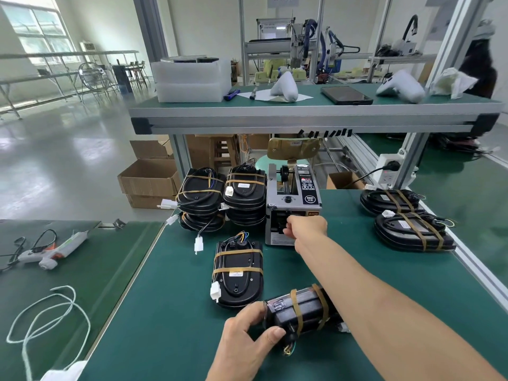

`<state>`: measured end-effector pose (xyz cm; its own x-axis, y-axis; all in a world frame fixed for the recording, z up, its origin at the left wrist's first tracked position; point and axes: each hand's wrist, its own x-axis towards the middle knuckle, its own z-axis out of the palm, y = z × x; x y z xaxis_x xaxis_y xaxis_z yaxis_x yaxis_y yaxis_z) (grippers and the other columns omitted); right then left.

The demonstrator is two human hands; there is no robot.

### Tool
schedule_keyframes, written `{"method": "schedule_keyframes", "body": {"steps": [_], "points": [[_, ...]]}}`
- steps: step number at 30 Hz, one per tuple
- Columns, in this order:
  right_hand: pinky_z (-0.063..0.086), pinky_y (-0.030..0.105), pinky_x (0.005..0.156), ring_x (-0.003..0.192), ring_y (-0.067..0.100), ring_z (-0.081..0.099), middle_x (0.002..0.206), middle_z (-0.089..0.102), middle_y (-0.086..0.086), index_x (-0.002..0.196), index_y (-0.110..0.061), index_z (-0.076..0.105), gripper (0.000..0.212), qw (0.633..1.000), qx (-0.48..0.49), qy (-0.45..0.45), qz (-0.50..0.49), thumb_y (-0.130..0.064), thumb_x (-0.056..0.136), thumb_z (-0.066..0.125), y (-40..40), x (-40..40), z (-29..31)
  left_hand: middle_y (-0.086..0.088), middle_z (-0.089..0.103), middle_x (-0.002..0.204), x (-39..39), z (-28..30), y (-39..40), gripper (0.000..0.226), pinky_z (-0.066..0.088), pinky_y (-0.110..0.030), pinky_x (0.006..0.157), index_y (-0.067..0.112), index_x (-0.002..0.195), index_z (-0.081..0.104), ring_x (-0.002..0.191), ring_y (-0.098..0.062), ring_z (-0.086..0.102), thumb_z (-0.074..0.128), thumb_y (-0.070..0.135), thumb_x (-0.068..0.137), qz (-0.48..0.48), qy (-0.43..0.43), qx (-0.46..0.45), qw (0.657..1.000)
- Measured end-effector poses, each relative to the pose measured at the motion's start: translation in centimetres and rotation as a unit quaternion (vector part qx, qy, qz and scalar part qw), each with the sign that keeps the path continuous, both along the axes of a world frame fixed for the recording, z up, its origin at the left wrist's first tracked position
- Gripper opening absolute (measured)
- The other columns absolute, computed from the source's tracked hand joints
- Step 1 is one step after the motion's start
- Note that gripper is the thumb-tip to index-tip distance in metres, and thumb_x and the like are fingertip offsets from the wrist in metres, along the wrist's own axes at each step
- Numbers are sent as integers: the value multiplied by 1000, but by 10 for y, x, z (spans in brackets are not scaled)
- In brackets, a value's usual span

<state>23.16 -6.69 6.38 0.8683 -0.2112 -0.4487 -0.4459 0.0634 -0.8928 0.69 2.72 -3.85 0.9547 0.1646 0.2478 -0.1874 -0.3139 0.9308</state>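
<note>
Head view: the right hand [305, 228] curls its fingers into the front opening of the tape dispenser [292, 204]. The fingertips are hidden there, so I cannot tell whether they pinch anything. The right forearm crosses the black bundle [299, 309] and covers its far end. The left hand [247, 336] grips the bundle's other end, thumb and fingers curled round it, low over the green mat [165, 312]. The bundle is glossy black plastic bound by two tan bands, with thin wires poking out below the thumb. Just beyond this grip a second taped bundle [237, 273] lies flat.
</note>
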Motion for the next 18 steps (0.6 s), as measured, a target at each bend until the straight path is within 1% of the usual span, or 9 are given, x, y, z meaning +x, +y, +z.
{"method": "schedule_keyframes", "body": {"steps": [3,8,10,11,13,14,15,16,18], "points": [[40,18,36,48,16,66,81,75,11,107,2,67,19,1000,14,8,-19,-2,89,74,2,0,0,11,80,114,0,1,-1,47,53,-21,97,49,125,70,112,-11,74,76,70,84,2,-2,-7,1000],[40,17,34,44,14,66,70,72,8,102,0,68,19,999,13,11,-28,-5,87,77,1,-1,0,11,80,116,0,2,-2,47,52,-19,97,48,126,70,113,-10,74,77,69,85,2,-6,-7,1000],[41,18,34,43,14,65,69,72,8,102,0,67,19,1000,3,15,-18,-5,87,77,-2,-2,1,11,80,115,-1,2,-1,47,52,-19,97,48,126,70,113,-10,74,77,69,85,2,-6,-4,1000],[44,20,36,44,15,65,72,72,9,103,1,67,19,1000,9,21,-9,-3,87,76,-4,-3,3,11,80,115,-1,2,-1,46,52,-20,97,48,126,70,113,-11,74,78,68,85,0,-5,-5,1000],[49,22,41,46,15,65,80,74,10,103,0,67,16,999,20,28,42,-2,88,73,-11,-8,8,10,80,115,-1,2,-2,46,54,-23,98,47,126,71,113,-13,74,78,67,85,-4,-3,-5,1000],[47,22,44,45,14,66,81,76,9,99,-3,68,11,996,8,26,83,-4,88,72,-17,-13,12,10,80,114,-1,2,-2,46,54,-23,98,47,126,71,113,-12,74,78,67,85,-3,-1,-5,1000],[44,22,49,45,11,67,78,76,5,93,-6,70,5,992,-13,14,122,-7,88,72,-24,-18,16,11,80,114,-1,1,-2,45,54,-22,97,47,126,71,113,-11,75,78,67,86,-1,-1,-4,1000],[40,23,53,46,9,68,72,75,2,88,-9,70,2,987,-34,-9,155,-11,88,72,-34,-24,20,11,80,114,0,1,-1,45,53,-21,97,47,126,71,112,-10,75,78,66,86,0,1,-4,1000],[38,25,57,53,8,70,67,72,-2,82,-13,71,8,977,-55,-82,190,-14,90,72,-60,-36,27,10,80,114,0,-1,0,44,54,-21,97,46,126,71,111,-11,75,78,66,86,1,5,-2,1000]]}}
